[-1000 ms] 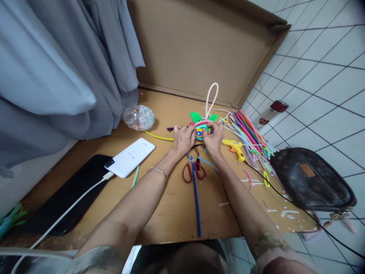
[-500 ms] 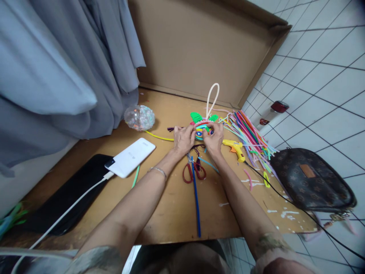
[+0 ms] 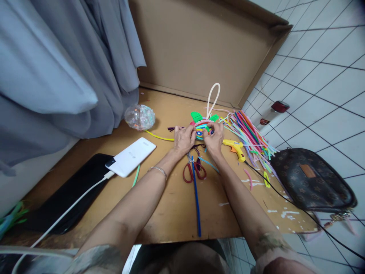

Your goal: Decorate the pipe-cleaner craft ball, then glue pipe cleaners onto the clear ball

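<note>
Between my hands sits a round, colourful pipe-cleaner ornament with green leaf shapes on top and a white loop standing up from it. My left hand grips its left side, fingers curled against it. On the other side my right hand is closed on the ornament with the thumb pressing its front. My fingers hide much of its sides. Just below lie red-handled scissors, with a blue pipe cleaner across them and dark tassel threads near the blades.
To the right are a yellow glue gun, a bundle of pipe cleaners and a dark patterned bag. A clear ball with beads, a white phone on a cable and a black flat case lie left. Cardboard stands behind.
Both hands stay on the ornament in nearly the same pose. The whole view has shifted very slightly; nothing else has visibly moved.
</note>
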A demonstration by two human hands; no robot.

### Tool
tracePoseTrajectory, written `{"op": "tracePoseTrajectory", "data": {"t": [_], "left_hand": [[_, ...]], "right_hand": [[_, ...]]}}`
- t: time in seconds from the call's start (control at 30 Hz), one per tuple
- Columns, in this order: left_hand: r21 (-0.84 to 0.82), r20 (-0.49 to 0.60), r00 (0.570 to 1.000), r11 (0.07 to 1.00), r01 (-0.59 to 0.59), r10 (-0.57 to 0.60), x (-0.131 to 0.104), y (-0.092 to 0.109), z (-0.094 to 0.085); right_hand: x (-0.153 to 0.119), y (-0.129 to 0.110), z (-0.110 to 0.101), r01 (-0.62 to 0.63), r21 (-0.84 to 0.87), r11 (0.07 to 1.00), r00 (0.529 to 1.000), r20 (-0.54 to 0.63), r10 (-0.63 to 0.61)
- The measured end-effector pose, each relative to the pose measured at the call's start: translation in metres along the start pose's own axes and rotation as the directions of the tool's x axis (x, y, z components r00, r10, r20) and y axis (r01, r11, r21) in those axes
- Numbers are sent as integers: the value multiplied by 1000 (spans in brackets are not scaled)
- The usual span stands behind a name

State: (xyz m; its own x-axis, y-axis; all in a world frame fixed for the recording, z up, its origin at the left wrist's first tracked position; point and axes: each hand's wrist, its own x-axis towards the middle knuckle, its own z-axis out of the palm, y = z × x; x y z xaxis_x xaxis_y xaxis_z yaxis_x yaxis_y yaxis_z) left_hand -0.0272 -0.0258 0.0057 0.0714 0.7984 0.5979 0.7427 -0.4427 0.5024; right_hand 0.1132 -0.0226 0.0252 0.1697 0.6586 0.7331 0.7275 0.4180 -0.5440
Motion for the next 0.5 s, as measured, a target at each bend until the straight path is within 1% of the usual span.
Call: {"op": "tracePoseTrajectory", "data": {"t": [0.23, 0.5], "left_hand": [[12, 9, 1000, 1000, 4, -4, 1, -3, 2], [22, 11, 1000, 1000, -3, 3, 1, -1, 1]], "right_hand": [[2, 6, 0, -14, 89, 996, 1000, -1, 14], [3, 10, 1, -31, 98, 995, 1000, 6, 31]]}}
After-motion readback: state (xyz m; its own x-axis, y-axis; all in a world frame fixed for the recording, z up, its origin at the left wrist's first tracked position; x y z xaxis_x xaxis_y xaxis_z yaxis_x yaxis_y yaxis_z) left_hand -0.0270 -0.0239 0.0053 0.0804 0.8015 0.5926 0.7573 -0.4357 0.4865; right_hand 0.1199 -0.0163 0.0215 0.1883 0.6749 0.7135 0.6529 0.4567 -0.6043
